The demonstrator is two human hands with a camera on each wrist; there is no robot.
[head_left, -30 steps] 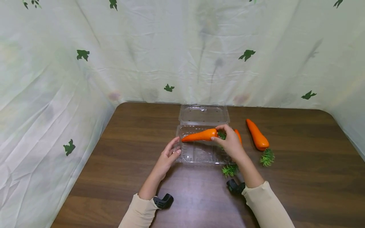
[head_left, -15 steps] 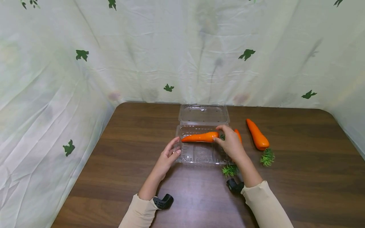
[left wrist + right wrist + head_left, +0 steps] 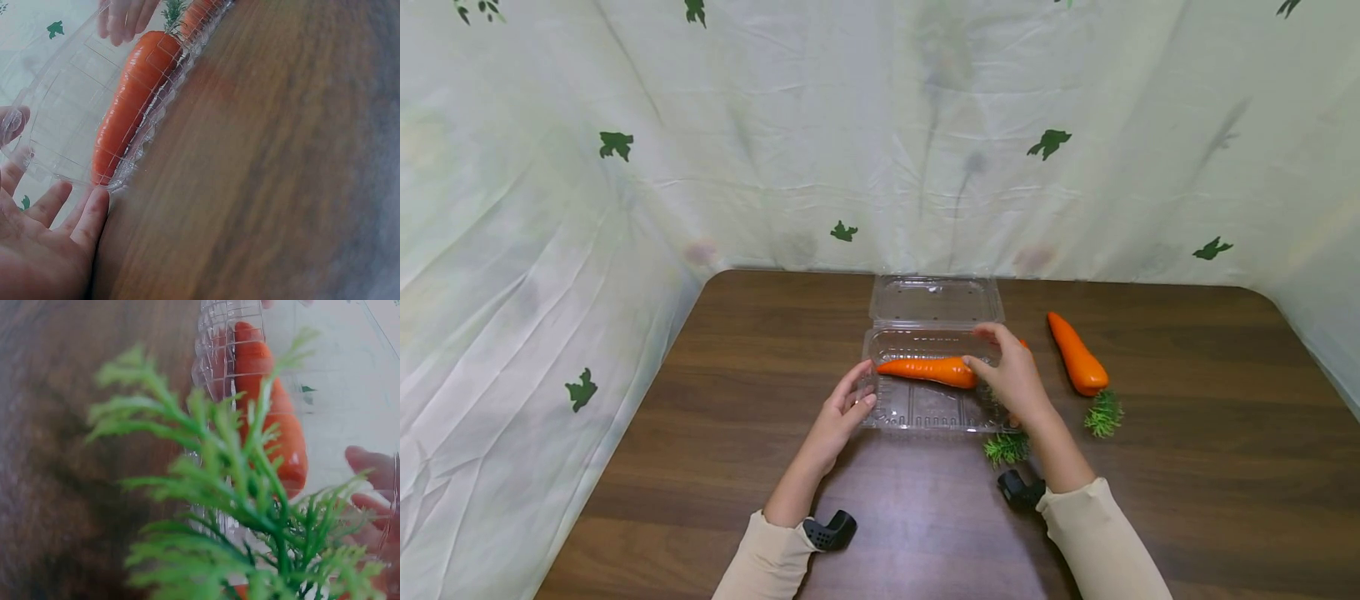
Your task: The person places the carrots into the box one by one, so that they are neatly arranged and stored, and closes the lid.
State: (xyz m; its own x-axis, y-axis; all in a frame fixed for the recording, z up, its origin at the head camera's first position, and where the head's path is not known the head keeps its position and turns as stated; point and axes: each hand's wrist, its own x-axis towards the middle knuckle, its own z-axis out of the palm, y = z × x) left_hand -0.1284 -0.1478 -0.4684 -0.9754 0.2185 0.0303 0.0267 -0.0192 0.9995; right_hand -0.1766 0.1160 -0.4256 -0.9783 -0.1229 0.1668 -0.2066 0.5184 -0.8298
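Note:
An orange carrot (image 3: 925,371) with a green top lies lengthwise in the clear plastic clamshell container (image 3: 925,415), its tip toward the left wall. My right hand (image 3: 1021,383) hovers at the carrot's thick end, thumb and fingers spread apart; the right wrist view shows those fingers (image 3: 369,515) clear of the carrot. At the container's left end, my left hand (image 3: 833,423) touches the wall with extended fingers (image 3: 90,215). Beside the container's right side is a second carrot, largely hidden by my right hand, its leafy top (image 3: 1006,448) showing in front.
A third carrot (image 3: 1077,354) with a green top lies farther right on the brown wooden table (image 3: 1210,467). The container's lid (image 3: 936,300) is folded back toward the pale curtain (image 3: 880,133). Green leaves (image 3: 237,462) fill much of the right wrist view.
The carrot's thick end has come down into the container and slid slightly nearer. My right thumb and fingers have parted from it. The left hand has stayed in place.

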